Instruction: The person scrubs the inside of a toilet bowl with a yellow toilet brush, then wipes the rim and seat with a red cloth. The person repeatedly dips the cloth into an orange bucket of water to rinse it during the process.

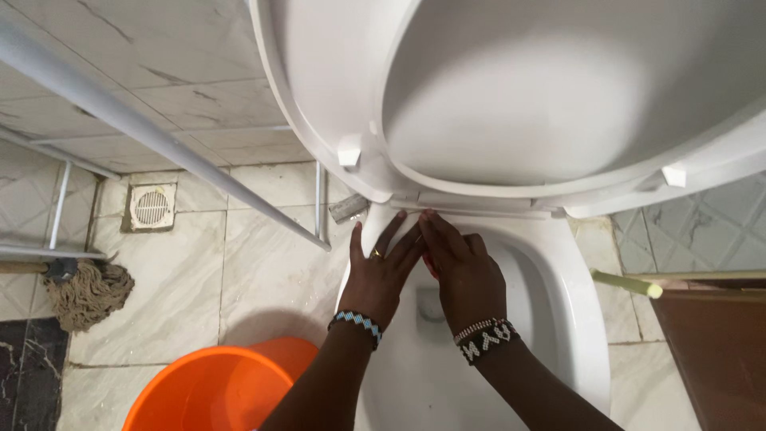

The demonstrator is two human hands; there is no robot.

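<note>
A white toilet bowl [558,303] fills the lower middle, with its seat and lid [511,88] raised toward me. My left hand [379,271] rests flat on the rim's back left, fingers spread, a ring on one finger. My right hand [463,267] presses beside it at the hinge area, closed over a small red thing [432,264] that barely shows between the hands. What the red thing is cannot be told. Both wrists wear beaded bracelets.
An orange bucket [215,391] stands at the lower left by the bowl. A string mop [88,291] lies on the tiled floor at left, near a floor drain [152,207]. A white pipe [159,136] crosses diagonally. A brown door [718,351] stands at right.
</note>
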